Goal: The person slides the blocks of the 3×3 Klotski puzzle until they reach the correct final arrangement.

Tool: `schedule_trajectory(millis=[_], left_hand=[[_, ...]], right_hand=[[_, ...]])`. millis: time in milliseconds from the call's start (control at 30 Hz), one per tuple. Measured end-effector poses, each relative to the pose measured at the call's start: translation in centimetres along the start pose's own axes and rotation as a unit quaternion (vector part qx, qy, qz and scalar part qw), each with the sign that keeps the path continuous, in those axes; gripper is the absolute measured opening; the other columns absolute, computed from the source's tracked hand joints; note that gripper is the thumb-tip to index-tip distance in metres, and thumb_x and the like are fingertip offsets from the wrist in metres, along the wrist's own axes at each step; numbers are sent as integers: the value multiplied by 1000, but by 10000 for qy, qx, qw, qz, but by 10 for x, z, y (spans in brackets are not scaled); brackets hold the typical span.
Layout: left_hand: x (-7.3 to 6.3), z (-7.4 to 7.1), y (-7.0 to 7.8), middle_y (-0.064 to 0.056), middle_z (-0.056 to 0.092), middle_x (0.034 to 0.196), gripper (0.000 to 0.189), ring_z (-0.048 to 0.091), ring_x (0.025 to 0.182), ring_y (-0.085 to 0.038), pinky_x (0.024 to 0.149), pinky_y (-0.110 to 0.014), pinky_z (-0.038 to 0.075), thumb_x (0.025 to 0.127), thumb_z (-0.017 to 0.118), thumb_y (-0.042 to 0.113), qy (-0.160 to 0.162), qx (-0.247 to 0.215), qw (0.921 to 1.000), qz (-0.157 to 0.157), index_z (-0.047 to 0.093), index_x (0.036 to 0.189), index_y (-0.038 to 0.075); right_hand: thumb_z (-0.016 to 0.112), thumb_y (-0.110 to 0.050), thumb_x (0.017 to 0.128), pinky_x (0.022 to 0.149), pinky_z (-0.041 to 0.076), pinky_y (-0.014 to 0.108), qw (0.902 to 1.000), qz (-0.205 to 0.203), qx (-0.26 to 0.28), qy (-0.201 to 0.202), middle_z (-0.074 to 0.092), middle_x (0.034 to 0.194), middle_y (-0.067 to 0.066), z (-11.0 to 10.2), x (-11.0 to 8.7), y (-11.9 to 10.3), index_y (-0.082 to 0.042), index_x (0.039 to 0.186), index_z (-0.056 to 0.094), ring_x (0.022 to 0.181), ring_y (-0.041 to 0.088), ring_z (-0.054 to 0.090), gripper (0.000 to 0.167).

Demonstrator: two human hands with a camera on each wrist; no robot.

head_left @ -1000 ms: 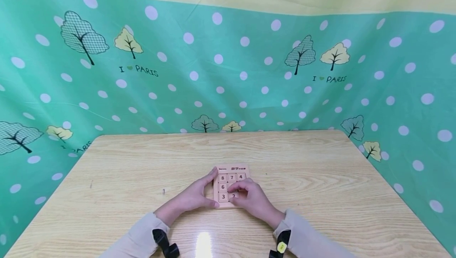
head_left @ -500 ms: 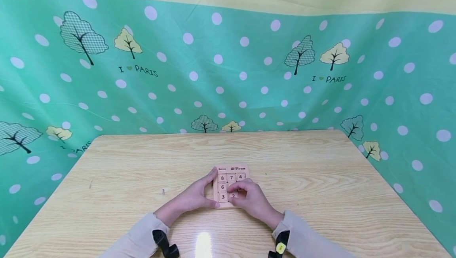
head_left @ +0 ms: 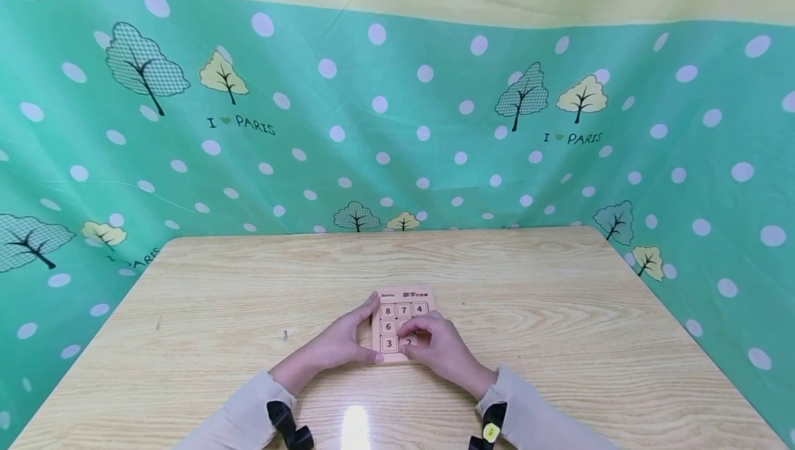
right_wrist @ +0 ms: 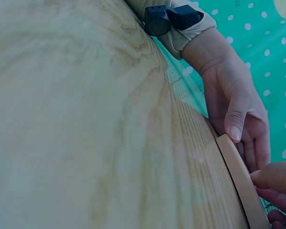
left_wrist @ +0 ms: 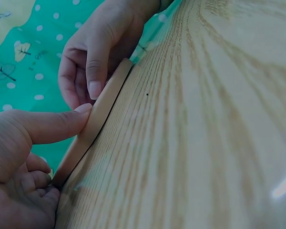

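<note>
A light wooden number slide puzzle (head_left: 402, 292) lies flat on the table. My left hand (head_left: 340, 338) holds it at its left side, thumb at the near left corner and a finger along the far left edge. My right hand (head_left: 444, 350) is over its right part, with bent index finger and thumb touching the tiles. The thumb is at the 2 tile (head_left: 408, 341), which is partly covered. Tiles 8, 7 and 4 show in the far row, the 6 tile (head_left: 388, 326) and the 3 tile (head_left: 389, 344) at left. Other tiles are hidden under the right hand.
The wood-grain table (head_left: 248, 277) reaches back to a green dotted curtain (head_left: 397, 125) printed with trees. Black wrist cameras (head_left: 288, 426) sit on both sleeves. A small dark speck (head_left: 285, 335) lies left of the left hand.
The 2 tile has shifted slightly to the right, away from the 3 tile, under the right thumb. Both hands otherwise stay nearly in place.
</note>
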State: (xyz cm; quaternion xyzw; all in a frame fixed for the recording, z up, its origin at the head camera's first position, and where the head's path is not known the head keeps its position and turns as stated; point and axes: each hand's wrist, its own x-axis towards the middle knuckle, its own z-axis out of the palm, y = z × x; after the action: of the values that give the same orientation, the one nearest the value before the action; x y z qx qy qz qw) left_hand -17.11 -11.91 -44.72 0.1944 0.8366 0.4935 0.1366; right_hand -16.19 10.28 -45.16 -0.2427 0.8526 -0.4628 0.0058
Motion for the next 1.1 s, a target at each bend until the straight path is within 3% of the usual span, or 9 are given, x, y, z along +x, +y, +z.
schedule_trajectory(millis=[467, 1100], left_hand=[[-1, 1, 2, -11, 12, 157, 101, 9, 144, -29, 116, -46, 7, 68, 82, 12, 70, -35, 10000, -3, 20, 148, 1], [1, 1, 1, -11, 11, 157, 104, 9, 144, -29, 116, -47, 8, 67, 82, 13, 65, -3, 10000, -33, 19, 148, 1]], right_hand=[[75, -7, 74, 71, 47, 21, 9997, 196, 59, 95, 58, 91, -4, -9, -7, 4, -16, 93, 72, 83, 13, 50, 22], [76, -8, 74, 83, 47, 26, 9996, 224, -101, 141, 62, 95, -7, -18, -10, 8, -17, 95, 71, 91, 13, 54, 22]])
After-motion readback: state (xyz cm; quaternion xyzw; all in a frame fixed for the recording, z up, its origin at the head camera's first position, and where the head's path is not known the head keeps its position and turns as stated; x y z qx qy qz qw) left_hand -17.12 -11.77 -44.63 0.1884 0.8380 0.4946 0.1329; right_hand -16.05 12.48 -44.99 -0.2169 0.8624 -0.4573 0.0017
